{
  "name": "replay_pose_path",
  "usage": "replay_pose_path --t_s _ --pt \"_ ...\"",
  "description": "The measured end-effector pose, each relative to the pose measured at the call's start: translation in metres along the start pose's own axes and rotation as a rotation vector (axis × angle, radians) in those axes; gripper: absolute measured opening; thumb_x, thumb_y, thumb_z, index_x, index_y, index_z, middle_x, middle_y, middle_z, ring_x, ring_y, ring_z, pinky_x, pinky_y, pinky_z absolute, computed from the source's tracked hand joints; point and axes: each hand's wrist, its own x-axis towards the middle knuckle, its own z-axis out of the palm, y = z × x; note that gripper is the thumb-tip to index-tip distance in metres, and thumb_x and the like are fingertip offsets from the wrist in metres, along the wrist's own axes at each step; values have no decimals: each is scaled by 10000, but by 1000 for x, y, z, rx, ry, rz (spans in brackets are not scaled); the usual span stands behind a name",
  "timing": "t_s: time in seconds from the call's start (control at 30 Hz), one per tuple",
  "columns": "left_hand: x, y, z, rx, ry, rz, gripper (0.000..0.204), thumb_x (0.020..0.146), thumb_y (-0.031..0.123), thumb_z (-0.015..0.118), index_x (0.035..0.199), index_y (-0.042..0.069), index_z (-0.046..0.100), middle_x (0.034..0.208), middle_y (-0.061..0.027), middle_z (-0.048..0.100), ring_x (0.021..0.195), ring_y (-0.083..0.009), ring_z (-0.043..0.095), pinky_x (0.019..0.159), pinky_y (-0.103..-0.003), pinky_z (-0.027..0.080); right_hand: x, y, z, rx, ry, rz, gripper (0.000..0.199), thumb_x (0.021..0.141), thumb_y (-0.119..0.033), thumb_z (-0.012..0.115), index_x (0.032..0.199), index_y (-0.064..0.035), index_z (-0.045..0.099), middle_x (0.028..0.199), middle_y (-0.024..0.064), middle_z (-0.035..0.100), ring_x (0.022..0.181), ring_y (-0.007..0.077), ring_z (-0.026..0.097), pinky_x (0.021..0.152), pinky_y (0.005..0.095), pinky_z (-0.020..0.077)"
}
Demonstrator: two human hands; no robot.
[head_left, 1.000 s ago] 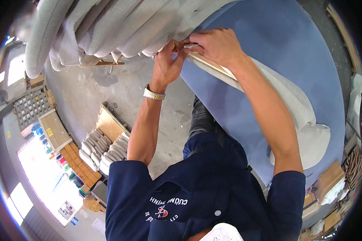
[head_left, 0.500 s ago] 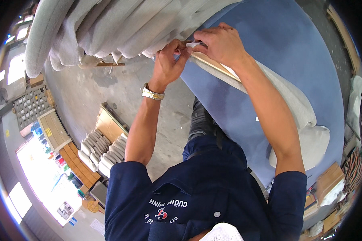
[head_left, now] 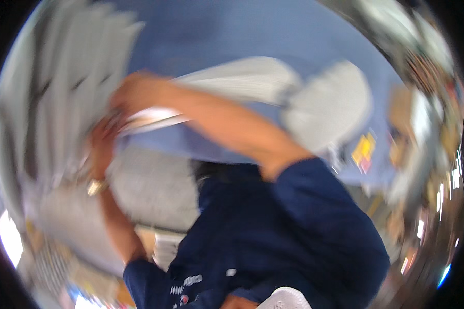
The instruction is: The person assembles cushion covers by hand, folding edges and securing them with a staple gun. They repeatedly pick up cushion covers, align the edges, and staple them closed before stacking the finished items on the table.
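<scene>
A long grey fabric-covered padded panel (head_left: pixel 242 77) lies on the blue table, with a pale strip along its near side. My right hand (head_left: pixel 142 95) reaches across it, fingers curled down at its left end. My left hand (head_left: pixel 103 139) is at that same end, close against the right; both look closed on the panel's end. Motion smears the fingers, so the exact grip is hard to make out. A rounded grey padded piece (head_left: pixel 330 105) lies by the panel's right end.
The blue table (head_left: pixel 263 31) spreads ahead and to the right. A row of grey fabric pieces (head_left: pixel 62 77) hangs or stands at the left. Small yellow items (head_left: pixel 364 149) lie near the table's right side, by a cardboard box (head_left: pixel 401 110). Grey floor (head_left: pixel 154 185) shows below.
My view has swung to the right and blurred, so both hands now appear further left and lower. They stay together at the panel's end. More of the table's right side shows.
</scene>
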Motion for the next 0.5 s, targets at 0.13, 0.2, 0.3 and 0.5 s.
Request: replay_pose_path --t_s 0.13,0.2,0.3,0.5 --pt "5 -24 5 -809 54 -563 344 1040 182 613 1282 -62 590 824 -90 670 716 -126 569 658 -313 487 -27 -21 -77 64 16 105 334 858 -409 722 1116 -199 761 1022 95 754 994 341 709 807 492 561" --pt "10 -11 -19 -633 -76 -632 360 1041 186 606 1259 -99 579 830 -82 668 702 -111 562 613 -295 476 -85 -33 -113 184 318 116 325 870 -393 715 1091 -160 764 1015 79 763 968 316 716 793 474 560" --pt "29 -24 -20 -701 -97 -526 402 1043 199 601 1279 -124 569 839 -105 673 678 -114 553 585 -298 468 -248 -48 -183 437 895 366 190 895 -224 757 1047 -112 778 1028 62 773 885 185 744 792 323 578" --pt "57 -11 -53 -417 -152 -414 426 1040 209 564 1262 -154 577 1055 -307 696 933 -368 695 827 -432 526 -597 -18 -146 91 1540 1289 164 970 -101 653 1085 -8 723 992 96 749 879 167 722 760 300 582"
